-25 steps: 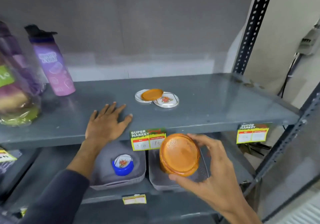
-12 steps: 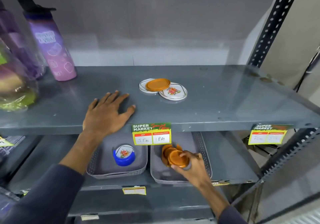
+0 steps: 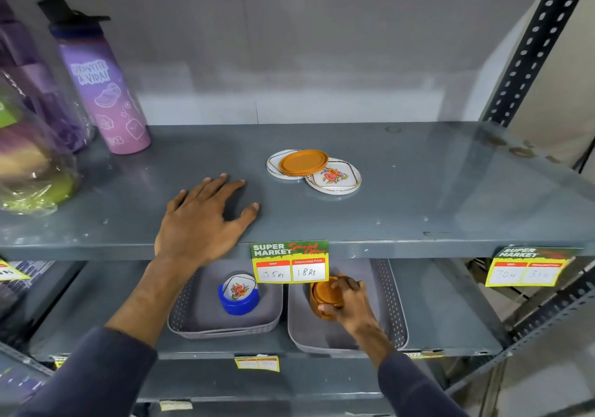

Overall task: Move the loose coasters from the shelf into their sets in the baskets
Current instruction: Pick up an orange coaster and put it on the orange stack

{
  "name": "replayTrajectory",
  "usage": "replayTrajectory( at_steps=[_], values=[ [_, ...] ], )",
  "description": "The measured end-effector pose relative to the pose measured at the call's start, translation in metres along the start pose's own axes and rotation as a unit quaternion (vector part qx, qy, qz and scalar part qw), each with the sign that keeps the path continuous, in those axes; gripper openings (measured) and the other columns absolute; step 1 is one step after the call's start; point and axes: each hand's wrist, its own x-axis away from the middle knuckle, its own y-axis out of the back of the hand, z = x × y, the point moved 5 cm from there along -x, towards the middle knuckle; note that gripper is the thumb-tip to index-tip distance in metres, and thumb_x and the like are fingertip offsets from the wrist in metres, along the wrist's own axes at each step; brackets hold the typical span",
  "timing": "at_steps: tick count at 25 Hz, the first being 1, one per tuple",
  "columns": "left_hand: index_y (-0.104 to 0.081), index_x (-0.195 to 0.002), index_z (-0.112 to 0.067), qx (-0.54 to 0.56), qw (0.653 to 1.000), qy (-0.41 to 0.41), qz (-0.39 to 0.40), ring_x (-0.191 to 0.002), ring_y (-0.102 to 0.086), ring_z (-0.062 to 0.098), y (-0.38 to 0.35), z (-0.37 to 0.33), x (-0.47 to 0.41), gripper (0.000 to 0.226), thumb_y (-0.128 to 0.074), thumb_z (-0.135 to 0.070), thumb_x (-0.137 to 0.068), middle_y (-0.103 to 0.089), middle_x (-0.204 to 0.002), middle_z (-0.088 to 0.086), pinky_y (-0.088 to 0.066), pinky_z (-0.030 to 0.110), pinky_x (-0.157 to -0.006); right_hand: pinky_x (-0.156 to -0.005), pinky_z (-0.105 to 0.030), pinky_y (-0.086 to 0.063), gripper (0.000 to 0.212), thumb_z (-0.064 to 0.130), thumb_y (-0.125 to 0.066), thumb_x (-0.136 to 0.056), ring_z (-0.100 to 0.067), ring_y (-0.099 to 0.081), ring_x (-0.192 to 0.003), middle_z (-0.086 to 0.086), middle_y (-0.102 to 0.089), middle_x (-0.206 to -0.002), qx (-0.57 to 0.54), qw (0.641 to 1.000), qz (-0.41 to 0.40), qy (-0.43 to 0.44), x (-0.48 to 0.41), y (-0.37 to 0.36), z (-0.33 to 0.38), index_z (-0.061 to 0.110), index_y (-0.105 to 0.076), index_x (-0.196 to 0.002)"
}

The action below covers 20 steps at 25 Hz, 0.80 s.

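Observation:
On the grey upper shelf (image 3: 418, 191) lie three loose coasters: an orange one (image 3: 303, 161) resting on a white one (image 3: 276, 167), and a white floral one (image 3: 334, 176) beside them. My left hand (image 3: 203, 220) lies flat and open on the shelf, left of the coasters. Below, my right hand (image 3: 346, 300) grips the orange coaster set (image 3: 323, 294) inside the right grey basket (image 3: 391, 307). The left grey basket (image 3: 199, 317) holds a blue holder with white floral coasters (image 3: 238, 294).
A purple water bottle (image 3: 103, 88) and wrapped goods (image 3: 29, 146) stand at the shelf's left. A price tag (image 3: 289, 262) hangs on the shelf edge over the baskets, another tag (image 3: 528, 267) at the right. A perforated upright (image 3: 528, 46) rises at the right.
My right hand has carried the orange coaster set down from in front of the shelf edge into the right basket. The left hand has stayed flat on the shelf.

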Motion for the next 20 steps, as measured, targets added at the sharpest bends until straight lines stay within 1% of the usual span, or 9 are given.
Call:
replayTrajectory(
  at_steps=[3,5,9,11,12,14,17,19,20],
  values=[
    [-0.035,-0.148,-0.045,-0.002,1.000,-0.001,-0.001,-0.150,-0.021,0.012,0.000,0.001,0.000,0.076,-0.021,-0.079,-0.081,-0.028,-0.162,-0.014,-0.013,0.042,-0.122,-0.112,-0.038,-0.041,0.081,0.040,-0.089,-0.073,-0.028,-0.042,-0.133,-0.001,-0.042,-0.140,-0.025,0.999,0.005,-0.034,-0.006,-0.009,-0.008,0.025,-0.048,-0.141],
    [-0.035,-0.148,-0.045,-0.004,1.000,-0.005,0.000,-0.150,-0.021,0.013,0.001,0.000,0.000,0.076,-0.021,-0.079,-0.082,-0.028,-0.162,-0.013,-0.013,0.043,-0.121,-0.114,-0.042,-0.040,0.089,0.037,-0.089,-0.074,-0.030,-0.042,-0.132,-0.004,-0.042,-0.139,-0.035,0.998,0.003,-0.052,-0.005,-0.010,-0.010,0.023,-0.040,-0.147],
    [-0.036,-0.147,-0.045,-0.004,1.000,-0.004,0.001,-0.150,-0.022,0.013,0.001,0.001,-0.001,0.076,-0.022,-0.080,-0.082,-0.029,-0.162,-0.013,-0.014,0.043,-0.121,-0.118,-0.046,-0.037,0.094,0.039,-0.082,-0.083,-0.032,-0.039,-0.134,-0.003,-0.036,-0.147,0.016,1.000,0.003,-0.010,0.000,-0.007,-0.004,0.033,-0.026,-0.158],
    [-0.037,-0.147,-0.045,-0.001,1.000,0.000,0.003,-0.150,-0.022,0.013,0.000,0.001,-0.001,0.075,-0.023,-0.079,-0.081,-0.029,-0.161,-0.013,-0.014,0.043,-0.121,-0.117,-0.043,-0.037,0.089,0.042,-0.081,-0.083,-0.032,-0.041,-0.134,-0.004,-0.038,-0.147,0.011,1.000,-0.003,-0.009,0.005,0.000,-0.002,0.030,-0.031,-0.156],
    [-0.037,-0.147,-0.044,0.000,1.000,0.000,0.004,-0.150,-0.022,0.013,0.000,0.001,0.000,0.075,-0.023,-0.079,-0.081,-0.029,-0.162,-0.013,-0.013,0.043,-0.121,-0.117,-0.041,-0.036,0.081,0.045,-0.078,-0.086,-0.031,-0.041,-0.136,-0.004,-0.037,-0.148,0.018,1.000,-0.012,0.005,0.010,0.006,0.003,0.026,-0.037,-0.153],
    [-0.036,-0.148,-0.044,0.003,1.000,-0.002,0.006,-0.151,-0.021,0.013,0.000,0.000,0.000,0.076,-0.023,-0.078,-0.082,-0.028,-0.162,-0.012,-0.012,0.043,-0.121,-0.118,-0.038,-0.037,0.064,0.049,-0.069,-0.092,-0.027,-0.039,-0.139,-0.003,-0.032,-0.153,0.048,0.995,-0.051,0.067,0.025,0.026,0.019,0.021,-0.048,-0.146],
    [-0.033,-0.150,-0.042,-0.006,1.000,-0.004,0.020,-0.151,-0.019,0.014,0.000,0.001,0.000,0.078,-0.019,-0.078,-0.082,-0.025,-0.164,-0.011,-0.011,0.044,-0.121,-0.113,-0.038,-0.046,0.052,0.050,-0.061,-0.097,-0.021,-0.043,-0.135,0.001,-0.034,-0.151,0.027,0.982,-0.122,0.142,0.055,0.067,0.047,0.024,-0.054,-0.141],
    [-0.031,-0.151,-0.040,-0.006,1.000,-0.006,0.025,-0.152,-0.017,0.015,-0.001,-0.001,0.001,0.081,-0.017,-0.078,-0.081,-0.023,-0.164,-0.010,-0.010,0.044,-0.122,-0.100,-0.039,-0.056,0.044,0.049,-0.062,-0.097,-0.020,-0.051,-0.126,0.003,-0.045,-0.141,0.032,0.958,-0.195,0.209,0.083,0.096,0.063,0.024,-0.061,-0.133],
    [-0.030,-0.152,-0.040,-0.005,1.000,-0.006,0.027,-0.152,-0.016,0.015,-0.001,-0.001,0.001,0.082,-0.017,-0.078,-0.081,-0.022,-0.165,-0.009,-0.010,0.044,-0.122,-0.091,-0.038,-0.060,0.039,0.048,-0.062,-0.097,-0.020,-0.058,-0.117,0.002,-0.052,-0.133,0.048,0.933,-0.248,0.256,0.099,0.109,0.071,0.022,-0.066,-0.126]
  ],
)
